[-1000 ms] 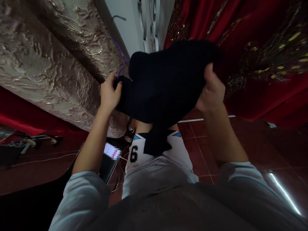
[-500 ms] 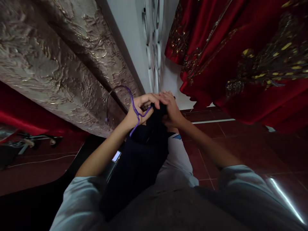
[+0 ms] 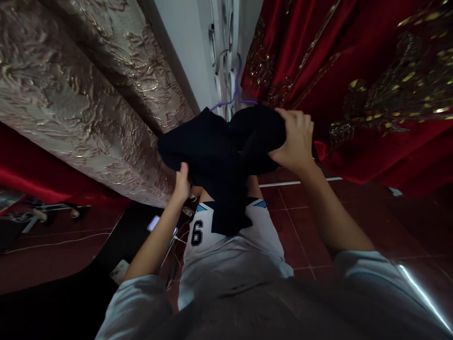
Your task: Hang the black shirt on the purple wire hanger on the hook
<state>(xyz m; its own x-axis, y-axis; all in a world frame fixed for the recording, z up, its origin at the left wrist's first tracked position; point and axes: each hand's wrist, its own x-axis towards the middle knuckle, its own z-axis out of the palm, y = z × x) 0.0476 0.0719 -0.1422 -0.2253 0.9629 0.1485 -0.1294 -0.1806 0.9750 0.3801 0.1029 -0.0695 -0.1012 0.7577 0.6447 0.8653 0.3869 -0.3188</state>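
Note:
A dark navy garment (image 3: 215,146) is spread between my two hands above my knees, its lower end hanging over my white shorts (image 3: 269,226). The purple hanger (image 3: 235,92) sticks up out of the garment's top edge, its hook pointing away from me. My left hand (image 3: 183,183) grips the garment's left side from below, thumb on top and the other fingers hidden. On the right, my right hand (image 3: 296,137) is wrapped round the garment's upper right corner. The folds are too dark to make out the garment's exact kind.
Beige embossed curtain fabric (image 3: 88,94) hangs at the left, and red sequinned cloth (image 3: 354,85) at the right. White scrollwork (image 3: 231,38) stands ahead. Beside my left forearm lie a lit phone (image 3: 154,223), a cable (image 3: 180,240) and a white object (image 3: 120,271).
My hands have moved apart, spreading the bunched garment. The purple hanger has gone from around my left wrist to the garment's top, ahead of me. The garment no longer covers my left thigh.

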